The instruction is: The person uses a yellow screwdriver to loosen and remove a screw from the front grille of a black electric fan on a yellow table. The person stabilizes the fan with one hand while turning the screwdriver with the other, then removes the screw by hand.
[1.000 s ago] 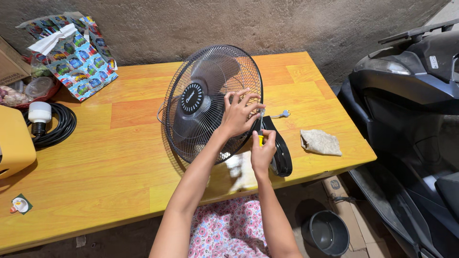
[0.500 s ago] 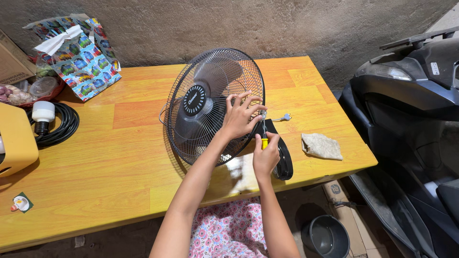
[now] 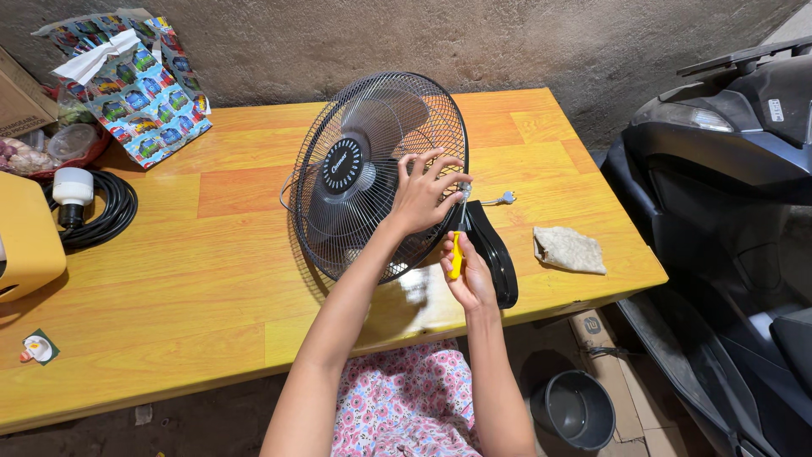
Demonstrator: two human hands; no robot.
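Steadying the black fan [image 3: 372, 173] on the orange worktop [image 3: 211, 279], rough grey wall behind.
Left hand [image 3: 420, 199] grips the cage; right hand [image 3: 468, 275] closed on yellow screwdriver [image 3: 457, 254], tip seemingly at three o'clock.

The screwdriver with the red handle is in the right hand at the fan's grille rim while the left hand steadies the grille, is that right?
Not quite. The head view shows the screwdriver handle is yellow, not red. The right hand holds it at the fan grille rim, and the left hand steadies the grille.
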